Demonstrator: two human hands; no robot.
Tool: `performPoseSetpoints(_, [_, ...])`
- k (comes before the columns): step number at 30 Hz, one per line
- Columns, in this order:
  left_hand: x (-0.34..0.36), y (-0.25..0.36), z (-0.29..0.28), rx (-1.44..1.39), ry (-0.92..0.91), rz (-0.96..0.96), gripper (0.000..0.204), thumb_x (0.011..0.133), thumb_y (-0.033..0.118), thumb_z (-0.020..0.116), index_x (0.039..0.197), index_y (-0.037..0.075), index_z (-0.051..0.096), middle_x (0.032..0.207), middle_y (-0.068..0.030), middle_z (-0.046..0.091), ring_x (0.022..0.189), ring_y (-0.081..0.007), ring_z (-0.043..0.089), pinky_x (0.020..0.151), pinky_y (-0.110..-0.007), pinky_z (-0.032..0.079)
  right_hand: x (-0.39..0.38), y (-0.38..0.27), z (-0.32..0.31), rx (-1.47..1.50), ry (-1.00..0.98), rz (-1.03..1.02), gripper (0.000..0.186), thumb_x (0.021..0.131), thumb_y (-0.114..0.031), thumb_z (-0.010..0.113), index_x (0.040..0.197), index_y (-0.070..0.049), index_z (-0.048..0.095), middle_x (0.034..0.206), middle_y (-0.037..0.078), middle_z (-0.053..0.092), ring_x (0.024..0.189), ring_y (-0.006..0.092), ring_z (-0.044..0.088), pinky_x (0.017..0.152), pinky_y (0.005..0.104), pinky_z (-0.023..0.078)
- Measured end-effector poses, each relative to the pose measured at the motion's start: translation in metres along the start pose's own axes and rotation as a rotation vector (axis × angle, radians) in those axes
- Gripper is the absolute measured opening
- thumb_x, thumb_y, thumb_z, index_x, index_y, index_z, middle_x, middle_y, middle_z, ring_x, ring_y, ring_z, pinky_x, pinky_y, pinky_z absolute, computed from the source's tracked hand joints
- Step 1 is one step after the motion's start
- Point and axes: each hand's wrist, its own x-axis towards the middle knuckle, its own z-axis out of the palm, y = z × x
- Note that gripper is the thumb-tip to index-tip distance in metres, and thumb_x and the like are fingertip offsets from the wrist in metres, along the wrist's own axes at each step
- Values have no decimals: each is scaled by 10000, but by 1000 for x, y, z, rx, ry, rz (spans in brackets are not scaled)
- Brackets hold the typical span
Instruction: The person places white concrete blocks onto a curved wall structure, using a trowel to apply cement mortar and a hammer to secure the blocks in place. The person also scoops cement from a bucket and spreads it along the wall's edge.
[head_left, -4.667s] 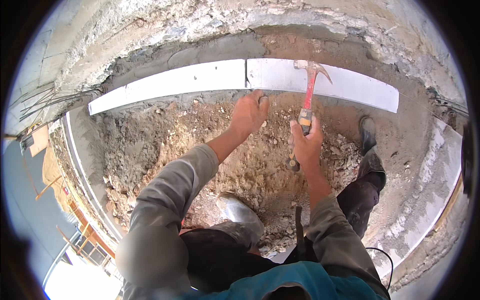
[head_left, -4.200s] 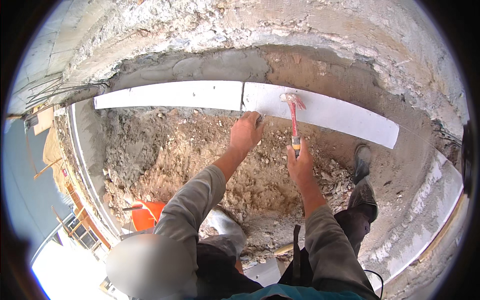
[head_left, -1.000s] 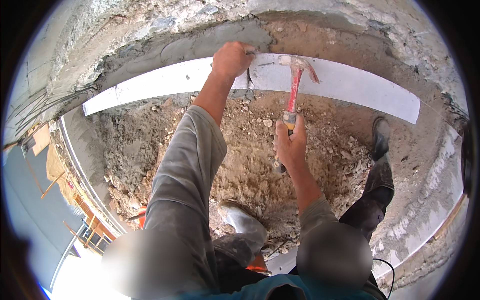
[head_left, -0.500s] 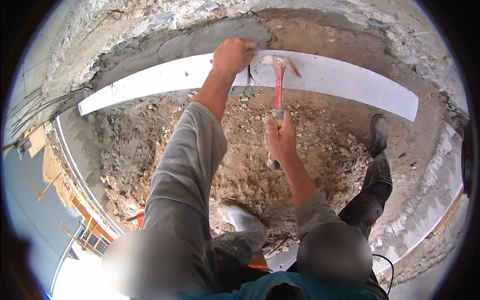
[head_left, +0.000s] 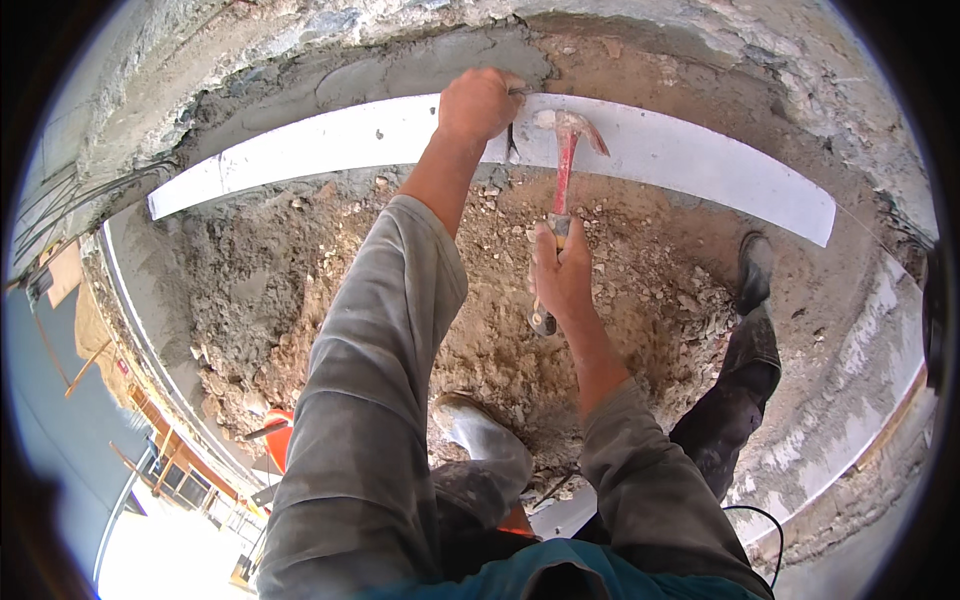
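Note:
Two long white slabs, the left one (head_left: 320,138) and the right one (head_left: 700,155), meet end to end at a narrow dark gap. Over the far edge beside this gap is my left hand (head_left: 480,104), its fingers closed. A small dark bit shows at the fingertips, too little to name. My right hand (head_left: 562,272) is wrapped round the grip of a claw hammer (head_left: 565,175) with a red, worn shaft. The hammer's head overlaps the right slab near the gap; I cannot tell whether it touches.
Wet grey mortar (head_left: 400,75) lies behind the left slab, below a rough broken wall (head_left: 700,40). Loose rubble (head_left: 300,260) covers the ground on the near side. My boots (head_left: 480,430) stand in it. An orange object (head_left: 280,440) is at the lower left, a black cable (head_left: 778,530) lower right.
The whole view has shifted slightly. My left hand stays at the gap, and the hammer remains in my right hand near the same spot on the right slab.

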Motion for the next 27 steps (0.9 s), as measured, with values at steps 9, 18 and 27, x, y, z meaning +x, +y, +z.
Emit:
performPoseSetpoints(9, [2, -7, 6, -6, 37, 43, 268, 830, 301, 702, 1091, 247, 732, 986, -140, 712, 929, -333, 674, 838, -421, 533, 2, -11, -3, -195, -13, -22, 229, 962, -206, 559, 972, 7, 476, 673, 101, 560, 538, 198, 528, 511, 367, 421])
performPoseSetpoints(18, [-1, -14, 11, -19, 55, 53, 258, 849, 305, 674, 1092, 240, 729, 1016, -146, 702, 945, -344, 664, 834, -428, 531, 6, -23, -6, -378, -43, -145, 243, 960, -198, 555, 991, 20, 452, 665, 136, 554, 520, 258, 538, 516, 405, 428])
performPoseSetpoints(27, [-11, -62, 16, -655, 423, 54, 235, 850, 200, 589, 934, 37, 735, 858, -99, 642, 786, -220, 574, 791, -309, 468, 5, -5, -29, -221, -93, -53, 258, 971, -225, 555, 1029, 2, 449, 659, 63, 527, 512, 157, 515, 466, 351, 420])
